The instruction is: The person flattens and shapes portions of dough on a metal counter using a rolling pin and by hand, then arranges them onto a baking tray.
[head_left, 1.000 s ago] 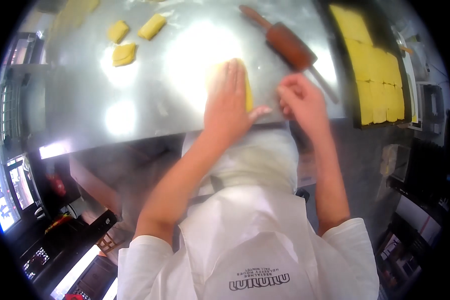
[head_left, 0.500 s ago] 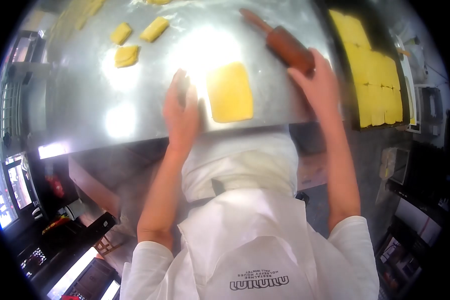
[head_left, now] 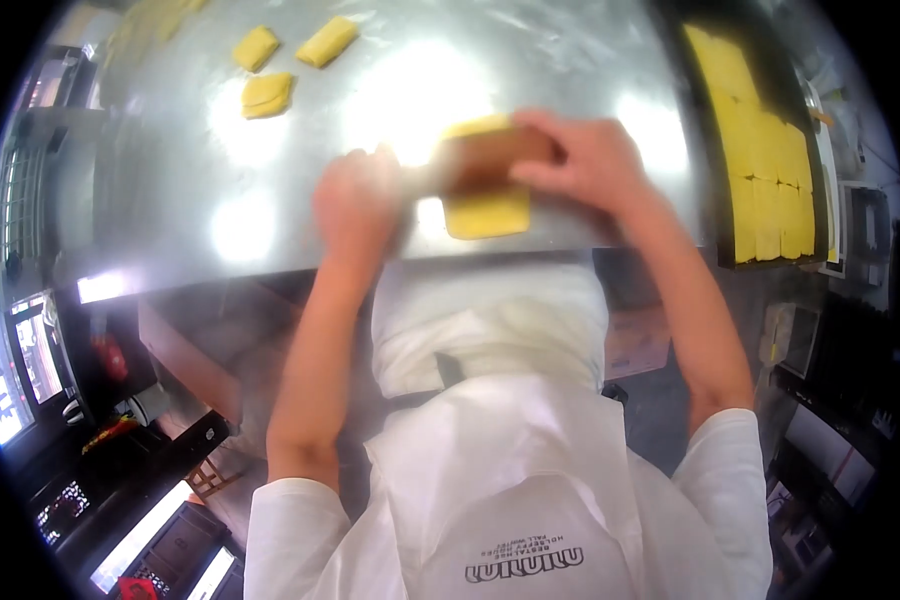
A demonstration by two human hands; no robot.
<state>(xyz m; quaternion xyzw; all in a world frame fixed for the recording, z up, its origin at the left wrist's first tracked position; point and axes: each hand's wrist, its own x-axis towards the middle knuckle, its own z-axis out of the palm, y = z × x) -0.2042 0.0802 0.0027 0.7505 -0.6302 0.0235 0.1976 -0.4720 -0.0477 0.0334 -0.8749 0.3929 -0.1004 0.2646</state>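
Observation:
A brown wooden rolling pin (head_left: 492, 158), smeared by motion, lies across a flat yellow dough sheet (head_left: 488, 216) near the table's front edge. The sheet's near part and a strip of its far edge show; the pin covers its middle. My left hand (head_left: 355, 200) is closed around the pin's left handle, with the fingers blurred. Over the right end of the pin my right hand (head_left: 592, 160) is curled, thumb on the near side and fingers on the far side. The right handle is hidden in that hand.
The metal table (head_left: 170, 190) has bright glare patches. Several folded dough pieces, such as one folded piece (head_left: 267, 95), lie at the far left. To the right, a dark tray (head_left: 727, 235) holds rows of yellow dough sheets (head_left: 760, 150).
The rolling pin has moved left from beside the dough onto it, turned crosswise by my right hand. My left hand has gone from open beside the sheet to closed on the pin's left handle.

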